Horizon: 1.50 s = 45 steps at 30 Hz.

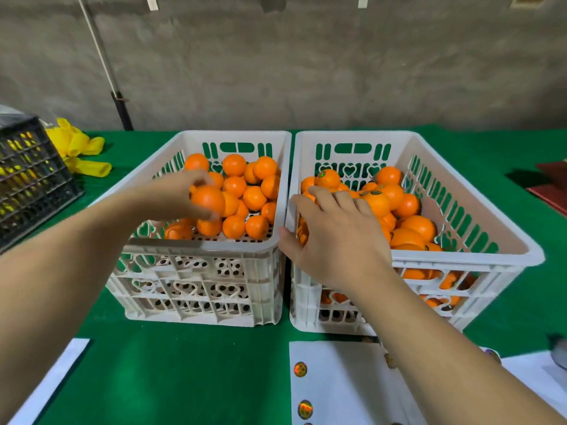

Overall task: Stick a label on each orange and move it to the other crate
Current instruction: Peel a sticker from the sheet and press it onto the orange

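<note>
1. Head view: two white slotted crates side by side on a green table [190, 363], touching or nearly so.
2. Left crate [199, 271]: roughly seventeen oranges visible, none showing a label, lying on its floor.
3. Right crate [460, 250]: oranges heaped higher, count uncertain; at least three show green labels, one being the labelled orange [327, 178] at the back.
4. Left hand [184, 194]: fingers curled round one orange [208, 199], held above the left crate's pile.
5. Right hand [340, 237]: fingers relaxed and slightly spread, lying over the fruit in the right crate's near left corner; whether it holds anything, I cannot tell.
6. Label sheet [334, 381], near edge: two round stickers fully visible.
7. One black crate [27, 179], far left; yellow items [76, 148] beside it.
</note>
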Each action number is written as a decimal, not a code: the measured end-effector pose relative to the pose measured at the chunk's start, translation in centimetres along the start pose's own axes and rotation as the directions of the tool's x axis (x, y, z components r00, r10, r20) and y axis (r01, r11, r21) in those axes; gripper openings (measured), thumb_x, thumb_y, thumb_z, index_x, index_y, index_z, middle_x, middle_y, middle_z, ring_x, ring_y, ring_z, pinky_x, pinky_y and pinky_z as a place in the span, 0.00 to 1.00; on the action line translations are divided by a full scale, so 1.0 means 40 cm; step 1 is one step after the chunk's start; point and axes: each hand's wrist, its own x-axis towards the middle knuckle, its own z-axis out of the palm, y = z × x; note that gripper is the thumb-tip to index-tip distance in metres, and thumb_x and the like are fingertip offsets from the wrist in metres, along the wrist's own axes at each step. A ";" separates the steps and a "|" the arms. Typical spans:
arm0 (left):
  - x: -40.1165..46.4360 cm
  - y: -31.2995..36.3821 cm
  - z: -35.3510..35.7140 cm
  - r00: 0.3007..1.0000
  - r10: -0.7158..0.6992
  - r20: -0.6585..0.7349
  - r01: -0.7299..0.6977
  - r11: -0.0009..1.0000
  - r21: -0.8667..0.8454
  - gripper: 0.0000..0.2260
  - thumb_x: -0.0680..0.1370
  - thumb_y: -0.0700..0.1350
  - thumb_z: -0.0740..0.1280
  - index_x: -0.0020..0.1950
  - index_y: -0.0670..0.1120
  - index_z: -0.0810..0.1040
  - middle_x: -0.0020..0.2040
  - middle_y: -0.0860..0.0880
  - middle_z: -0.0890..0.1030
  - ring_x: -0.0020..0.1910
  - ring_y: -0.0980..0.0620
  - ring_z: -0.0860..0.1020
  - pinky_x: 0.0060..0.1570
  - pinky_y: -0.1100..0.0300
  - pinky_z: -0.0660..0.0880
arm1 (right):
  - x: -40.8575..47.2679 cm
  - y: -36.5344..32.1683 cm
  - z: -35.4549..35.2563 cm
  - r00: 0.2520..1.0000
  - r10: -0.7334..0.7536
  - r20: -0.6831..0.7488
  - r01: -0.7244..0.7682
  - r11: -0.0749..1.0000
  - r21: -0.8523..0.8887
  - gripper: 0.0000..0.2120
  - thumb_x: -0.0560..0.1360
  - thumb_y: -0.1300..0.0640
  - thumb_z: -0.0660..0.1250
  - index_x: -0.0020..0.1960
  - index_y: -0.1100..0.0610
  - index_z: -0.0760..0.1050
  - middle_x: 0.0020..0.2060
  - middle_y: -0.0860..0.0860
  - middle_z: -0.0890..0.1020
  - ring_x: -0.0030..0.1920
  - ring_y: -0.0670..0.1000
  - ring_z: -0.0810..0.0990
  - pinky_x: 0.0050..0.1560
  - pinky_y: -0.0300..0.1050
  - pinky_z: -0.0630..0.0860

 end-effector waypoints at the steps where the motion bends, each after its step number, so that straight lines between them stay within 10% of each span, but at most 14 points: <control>1: -0.005 0.006 0.001 0.984 -0.003 -0.176 -0.009 0.998 -0.067 0.25 0.72 0.56 0.81 0.61 0.59 0.71 0.61 0.51 0.78 0.54 0.50 0.77 0.47 0.57 0.75 | -0.001 -0.001 0.000 1.000 0.001 -0.006 -0.001 1.000 0.001 0.31 0.76 0.31 0.46 0.71 0.45 0.70 0.70 0.48 0.72 0.67 0.56 0.71 0.65 0.55 0.68; 4: -0.115 0.078 0.061 0.708 0.042 -0.705 -0.335 0.898 -0.283 0.28 0.69 0.60 0.80 0.61 0.68 0.67 0.60 0.60 0.75 0.54 0.61 0.78 0.45 0.69 0.76 | -0.004 -0.004 -0.001 1.000 0.003 -0.022 -0.003 1.000 -0.006 0.33 0.76 0.31 0.45 0.70 0.47 0.71 0.69 0.49 0.73 0.67 0.57 0.71 0.65 0.55 0.67; 6: -0.207 0.137 0.171 0.619 0.068 -0.782 -0.514 0.789 -0.338 0.30 0.70 0.61 0.79 0.65 0.69 0.65 0.64 0.64 0.73 0.60 0.62 0.78 0.50 0.69 0.76 | -0.007 -0.004 -0.001 1.000 -0.010 -0.025 0.010 1.000 -0.018 0.34 0.76 0.31 0.44 0.71 0.47 0.71 0.69 0.50 0.73 0.67 0.57 0.71 0.65 0.55 0.67; 13: -0.367 0.186 0.561 0.772 0.175 -0.611 -0.508 0.749 -0.427 0.35 0.69 0.64 0.80 0.70 0.62 0.66 0.72 0.67 0.67 0.69 0.63 0.72 0.64 0.69 0.73 | -0.019 -0.001 0.005 0.990 -0.042 -0.135 0.043 0.999 0.006 0.25 0.81 0.38 0.52 0.70 0.49 0.72 0.64 0.50 0.75 0.62 0.55 0.73 0.63 0.53 0.69; 16: -0.379 0.155 0.642 0.925 0.121 -0.361 -0.313 0.781 -0.541 0.33 0.68 0.73 0.74 0.68 0.71 0.65 0.67 0.68 0.72 0.64 0.65 0.76 0.55 0.65 0.75 | -0.021 -0.001 0.006 0.972 -0.071 -0.222 0.083 0.996 0.044 0.21 0.82 0.43 0.57 0.69 0.51 0.73 0.62 0.50 0.76 0.60 0.55 0.74 0.61 0.52 0.69; 21: -0.349 0.114 0.700 0.970 -0.021 -0.241 -0.102 0.868 -0.486 0.28 0.70 0.73 0.70 0.67 0.69 0.68 0.60 0.62 0.79 0.59 0.56 0.79 0.58 0.52 0.78 | -0.145 -0.015 0.064 0.850 -0.056 -0.524 0.241 0.926 0.292 0.11 0.77 0.55 0.68 0.58 0.56 0.80 0.55 0.54 0.78 0.54 0.57 0.74 0.52 0.51 0.67; 25: -0.335 0.109 0.715 0.957 -0.072 -0.282 -0.053 0.909 -0.413 0.33 0.73 0.77 0.63 0.71 0.59 0.68 0.59 0.58 0.78 0.59 0.52 0.76 0.65 0.48 0.75 | -0.330 -0.008 0.202 0.972 -0.207 -0.107 0.233 0.867 0.440 0.06 0.78 0.52 0.69 0.52 0.53 0.79 0.49 0.47 0.74 0.51 0.50 0.70 0.50 0.47 0.68; 29: -0.332 0.111 0.717 0.964 -0.102 -0.248 -0.014 0.905 -0.425 0.32 0.73 0.78 0.62 0.70 0.61 0.68 0.59 0.61 0.77 0.60 0.52 0.75 0.65 0.48 0.74 | -0.374 0.028 0.294 0.880 -0.251 0.403 0.037 0.882 0.470 0.21 0.78 0.41 0.69 0.67 0.50 0.75 0.55 0.46 0.71 0.59 0.48 0.68 0.58 0.47 0.71; 37: -0.409 0.122 0.678 0.967 -0.054 -0.249 -0.168 0.598 -0.784 0.29 0.72 0.70 0.74 0.69 0.64 0.71 0.63 0.62 0.78 0.60 0.56 0.80 0.54 0.65 0.77 | -0.365 0.031 0.326 0.899 -0.163 0.406 -0.155 0.750 0.643 0.03 0.75 0.48 0.75 0.45 0.46 0.82 0.46 0.47 0.76 0.50 0.47 0.75 0.53 0.45 0.73; 39: -0.437 0.117 0.679 0.987 0.053 -0.150 -0.154 0.564 -0.811 0.30 0.72 0.68 0.76 0.71 0.63 0.71 0.64 0.59 0.79 0.62 0.54 0.80 0.56 0.64 0.78 | -0.359 0.039 0.330 0.896 -0.162 0.413 -0.196 0.692 0.695 0.12 0.74 0.52 0.76 0.39 0.40 0.77 0.43 0.49 0.76 0.44 0.47 0.77 0.47 0.41 0.73; 45: -0.445 0.122 0.690 0.976 0.207 0.067 -0.150 0.863 -0.482 0.28 0.71 0.70 0.72 0.68 0.67 0.70 0.60 0.63 0.77 0.59 0.62 0.71 0.59 0.59 0.72 | -0.344 0.053 0.350 0.869 -0.107 0.484 -0.337 0.589 0.735 0.10 0.74 0.58 0.76 0.39 0.46 0.80 0.40 0.49 0.79 0.38 0.42 0.77 0.41 0.36 0.72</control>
